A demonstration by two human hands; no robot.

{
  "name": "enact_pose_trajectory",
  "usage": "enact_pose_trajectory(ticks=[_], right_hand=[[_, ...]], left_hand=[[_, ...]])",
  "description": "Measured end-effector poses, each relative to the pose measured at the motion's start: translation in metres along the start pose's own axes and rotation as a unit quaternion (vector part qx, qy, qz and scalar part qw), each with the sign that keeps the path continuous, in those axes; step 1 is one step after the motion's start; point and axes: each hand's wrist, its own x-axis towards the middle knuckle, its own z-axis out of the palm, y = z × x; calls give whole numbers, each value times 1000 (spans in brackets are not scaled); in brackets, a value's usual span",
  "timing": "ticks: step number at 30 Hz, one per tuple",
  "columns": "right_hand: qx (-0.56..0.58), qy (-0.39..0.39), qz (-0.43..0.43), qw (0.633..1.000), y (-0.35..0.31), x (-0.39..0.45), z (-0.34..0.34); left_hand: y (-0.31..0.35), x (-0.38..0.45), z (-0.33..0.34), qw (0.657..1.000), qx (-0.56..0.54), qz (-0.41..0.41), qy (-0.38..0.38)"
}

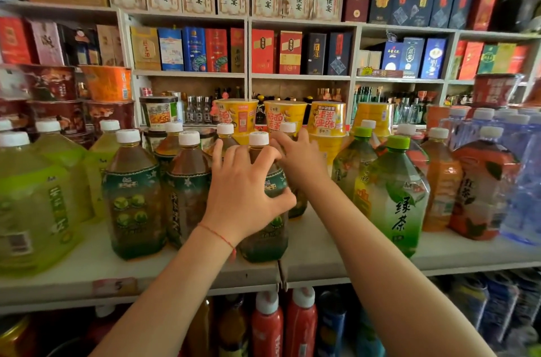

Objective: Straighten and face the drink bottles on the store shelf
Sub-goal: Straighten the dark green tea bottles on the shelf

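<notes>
A big white shelf (pixel 322 257) holds rows of drink bottles. Behind it stand more shelves full of boxes (pixel 193 49) in red, blue and white. On the far left of the shelf sit big yellow-green bottles (pixel 32 198). On the far right sit clear blue water bottles (pixel 524 175), with red tea bottles (pixel 480 189) just beside them. A light green tea bottle (pixel 395 198) with a green cap stands near the front on the right. Yellow noodle cups (pixel 326 119) stand at the back in the middle.

In the middle are dark green tea bottles with white caps. Two of them (pixel 131 195) stand side by side on the left of the hands. One more dark green bottle (pixel 270 228) stands upright at the front edge of the shelf, right in the middle.

The left hand (pixel 243 189) holds this bottle. Its fingers curl around the front and its thumb presses the side. The right hand (pixel 298 157) reaches past to the bottle's right, fingers spread and bent over the bottle (pixel 297 206) behind it. I cannot tell if it grips that one. A thin red string (pixel 219 235) is tied on the left wrist.
</notes>
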Motion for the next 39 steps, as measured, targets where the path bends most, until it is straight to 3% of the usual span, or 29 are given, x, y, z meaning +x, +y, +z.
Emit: enact_pose_trajectory(ticks=[3,6,10,13,16,18,21,23,25,27,28,33,39], right_hand=[[-29,-3,-52,998,-7,-7,-7],[4,0,-47,999,-9,-10,-10],[-48,3,-63,997,-8,-23,-15],[-62,-3,-76,995,-5,-39,-20],[-70,112,-89,987,0,-57,-37],[-39,201,-120,971,9,-63,-53],[-13,316,-110,942,37,-61,-76],[24,342,-77,936,58,-60,-88],[97,283,-36,954,81,-62,-96],[194,149,23,969,103,-62,-99],[240,93,42,965,113,-62,-100],[313,8,-14,950,138,-67,-103],[354,-29,-28,934,139,-70,-90]], left_hand=[[-12,3,-8,1000,-25,-4,5],[-21,6,-16,1000,-24,4,-1],[-6,1,-12,999,-30,-32,-19],[5,-9,-3,997,-24,-6,75],[24,-14,0,975,-66,61,205],[44,-13,2,965,-97,92,228],[73,-9,10,969,-150,93,175],[92,-4,17,976,-192,53,90],[114,2,28,975,-221,-8,-26],[135,9,45,960,-248,-57,-120],[145,13,55,955,-257,-72,-131],[169,17,83,939,-304,-159,-16],[155,12,70,928,-306,-209,-25]])
